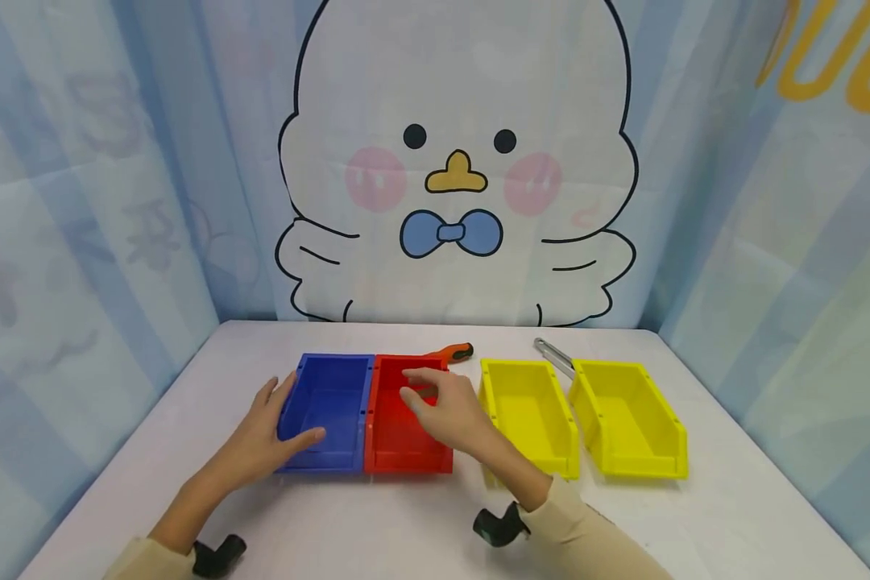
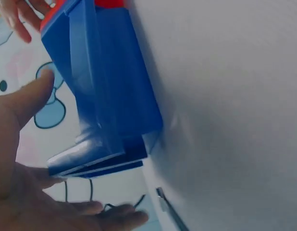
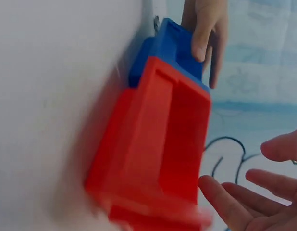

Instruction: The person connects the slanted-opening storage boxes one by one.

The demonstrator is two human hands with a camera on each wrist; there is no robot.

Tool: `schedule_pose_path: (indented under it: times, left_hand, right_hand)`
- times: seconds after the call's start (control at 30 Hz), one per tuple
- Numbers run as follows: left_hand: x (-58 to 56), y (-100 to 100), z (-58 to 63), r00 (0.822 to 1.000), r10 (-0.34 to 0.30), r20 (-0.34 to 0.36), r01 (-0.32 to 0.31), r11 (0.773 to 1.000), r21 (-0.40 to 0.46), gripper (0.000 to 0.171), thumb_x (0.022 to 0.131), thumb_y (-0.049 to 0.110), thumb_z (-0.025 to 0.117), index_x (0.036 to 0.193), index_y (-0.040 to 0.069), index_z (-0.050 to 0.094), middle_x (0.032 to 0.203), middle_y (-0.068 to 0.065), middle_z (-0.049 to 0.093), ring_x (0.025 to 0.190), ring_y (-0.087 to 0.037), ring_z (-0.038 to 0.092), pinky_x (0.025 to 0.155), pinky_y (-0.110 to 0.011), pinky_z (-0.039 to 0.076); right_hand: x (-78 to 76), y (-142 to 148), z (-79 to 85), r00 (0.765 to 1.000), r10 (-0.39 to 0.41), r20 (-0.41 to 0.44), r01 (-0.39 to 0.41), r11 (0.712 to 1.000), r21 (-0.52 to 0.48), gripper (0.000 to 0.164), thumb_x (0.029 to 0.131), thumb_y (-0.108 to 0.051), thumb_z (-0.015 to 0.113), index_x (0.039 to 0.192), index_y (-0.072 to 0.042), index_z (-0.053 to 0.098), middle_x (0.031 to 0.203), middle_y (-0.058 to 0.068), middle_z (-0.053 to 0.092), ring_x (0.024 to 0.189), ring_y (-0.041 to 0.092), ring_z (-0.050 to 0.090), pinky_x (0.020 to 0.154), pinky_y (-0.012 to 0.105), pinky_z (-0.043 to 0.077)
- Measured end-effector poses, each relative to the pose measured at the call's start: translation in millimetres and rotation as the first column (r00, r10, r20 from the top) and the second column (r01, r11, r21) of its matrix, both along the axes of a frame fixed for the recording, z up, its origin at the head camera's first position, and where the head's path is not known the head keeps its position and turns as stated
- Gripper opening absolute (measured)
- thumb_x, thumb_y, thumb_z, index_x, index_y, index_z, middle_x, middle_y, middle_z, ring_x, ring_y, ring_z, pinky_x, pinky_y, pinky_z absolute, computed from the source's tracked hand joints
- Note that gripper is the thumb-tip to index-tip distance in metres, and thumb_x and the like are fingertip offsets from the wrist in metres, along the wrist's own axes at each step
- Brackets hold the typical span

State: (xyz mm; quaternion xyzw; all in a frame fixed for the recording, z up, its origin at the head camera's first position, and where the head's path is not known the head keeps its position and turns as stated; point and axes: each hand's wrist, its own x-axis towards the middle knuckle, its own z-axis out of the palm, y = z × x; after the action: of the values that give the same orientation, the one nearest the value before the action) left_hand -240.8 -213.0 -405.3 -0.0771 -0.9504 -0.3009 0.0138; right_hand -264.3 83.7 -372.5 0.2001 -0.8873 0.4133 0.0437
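A blue bin (image 1: 326, 411) and a red bin (image 1: 409, 431) stand side by side on the table. At the blue bin's left side is my left hand (image 1: 264, 439), its fingers stretched along that side and its thumb spread over the front part. In the left wrist view, the thumb and fingers of this hand (image 2: 23, 159) are spread apart around the blue bin's end. My right hand (image 1: 449, 407) hovers over the red bin's right side, fingers loosely bent and holding nothing. The right wrist view shows its fingers (image 3: 235, 202) beside the red bin.
Two yellow bins (image 1: 540, 451) (image 1: 641, 463) stand on the right. Behind the red bin lies an orange-and-black handle (image 1: 455, 352). A silver metal tool (image 1: 553, 354) lies behind the yellow bins. Another metal tool (image 2: 170, 209) lies beyond the blue bin. Printed curtains surround the table.
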Motion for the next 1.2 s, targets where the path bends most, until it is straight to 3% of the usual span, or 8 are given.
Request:
schedule_pose_path:
  times: [0.13, 0.2, 0.3, 0.47, 0.6, 0.8, 1.03, 1.2]
  left_hand:
    - [6.2, 12, 7.6, 0.988, 0.024, -0.153, -0.029, 0.999, -0.034, 0.101, 0.099, 0.049, 0.071, 0.169, 0.004, 0.015, 0.172, -0.037, 0.014, 0.153, -0.064, 0.026, 0.114, -0.081, 0.033]
    - [9.1, 21, 10.9, 0.976, 0.008, -0.217, -0.015, 1.000, -0.028, 0.097, 0.099, 0.045, 0.072, 0.168, 0.003, 0.020, 0.172, -0.033, 0.021, 0.154, -0.059, 0.029, 0.116, -0.077, 0.034]
    - [10.0, 34, 14.4, 0.967, -0.030, -0.254, 0.032, 0.999, 0.002, 0.091, 0.099, 0.041, 0.074, 0.167, 0.003, 0.027, 0.170, -0.028, 0.031, 0.155, -0.053, 0.035, 0.119, -0.073, 0.036]
    - [6.4, 53, 13.5, 0.985, -0.083, -0.149, 0.090, 0.995, 0.044, 0.089, 0.098, 0.044, 0.074, 0.166, 0.006, 0.030, 0.169, -0.025, 0.037, 0.147, -0.049, 0.050, 0.113, -0.067, 0.049]
    - [2.2, 61, 7.2, 0.993, -0.103, -0.049, 0.106, 0.992, 0.064, 0.094, 0.097, 0.045, 0.076, 0.168, 0.008, 0.027, 0.171, -0.024, 0.035, 0.144, -0.049, 0.053, 0.110, -0.065, 0.052]
    - [-2.8, 64, -3.6, 0.989, -0.151, 0.005, 0.149, 0.980, 0.129, 0.098, 0.095, 0.043, 0.078, 0.168, 0.007, 0.025, 0.168, -0.026, 0.040, 0.143, -0.051, 0.054, 0.107, -0.065, 0.055]
    - [-7.0, 67, -6.1, 0.984, -0.165, 0.060, 0.156, 0.979, 0.128, 0.108, 0.090, 0.044, 0.083, 0.170, 0.010, 0.019, 0.166, -0.024, 0.044, 0.142, -0.049, 0.056, 0.105, -0.062, 0.057]
    - [-7.9, 68, -4.3, 0.983, -0.163, 0.083, 0.153, 0.982, 0.112, 0.115, 0.086, 0.042, 0.088, 0.171, 0.011, 0.017, 0.165, -0.024, 0.046, 0.143, -0.049, 0.054, 0.106, -0.062, 0.056]
  right_hand:
    - [0.4, 30, 9.6, 0.998, -0.062, 0.013, 0.062, 0.998, 0.014, 0.039, 0.105, -0.024, 0.067, 0.143, -0.014, 0.067, 0.140, 0.011, 0.072, 0.122, 0.032, 0.072, 0.093, 0.043, 0.066]
    - [-1.5, 46, 12.6, 0.994, -0.108, 0.015, 0.107, 0.994, 0.026, 0.040, 0.105, -0.024, 0.067, 0.143, -0.014, 0.066, 0.141, 0.010, 0.071, 0.123, 0.033, 0.072, 0.093, 0.043, 0.066]
    - [-5.6, 71, 14.5, 0.987, -0.160, 0.006, 0.160, 0.985, 0.059, 0.041, 0.105, -0.025, 0.066, 0.144, -0.014, 0.066, 0.142, 0.011, 0.070, 0.124, 0.033, 0.072, 0.096, 0.044, 0.065]
    - [-10.7, 110, 13.9, 0.973, -0.216, -0.083, 0.226, 0.964, 0.141, 0.041, 0.106, -0.023, 0.064, 0.144, -0.008, 0.065, 0.144, 0.016, 0.069, 0.124, 0.036, 0.072, 0.104, 0.050, 0.061]
    - [-12.3, 132, 11.9, 0.943, -0.307, -0.128, 0.328, 0.920, 0.214, 0.043, 0.106, -0.024, 0.063, 0.144, -0.004, 0.063, 0.144, 0.020, 0.067, 0.128, 0.041, 0.068, 0.106, 0.056, 0.058]
    - [-13.5, 146, 5.4, 0.910, -0.409, -0.061, 0.412, 0.880, 0.239, 0.052, 0.105, -0.025, 0.062, 0.151, -0.001, 0.055, 0.150, 0.029, 0.060, 0.133, 0.046, 0.062, 0.109, 0.059, 0.056]
    - [-14.8, 152, -2.4, 0.892, -0.448, 0.067, 0.404, 0.853, 0.330, 0.064, 0.104, -0.026, 0.063, 0.157, 0.005, 0.041, 0.151, 0.035, 0.054, 0.131, 0.046, 0.060, 0.112, 0.061, 0.052]
    - [-14.4, 155, -5.9, 0.883, -0.454, 0.119, 0.393, 0.854, 0.342, 0.064, 0.103, -0.018, 0.062, 0.159, 0.002, 0.038, 0.154, 0.033, 0.052, 0.126, 0.042, 0.061, 0.110, 0.058, 0.054]
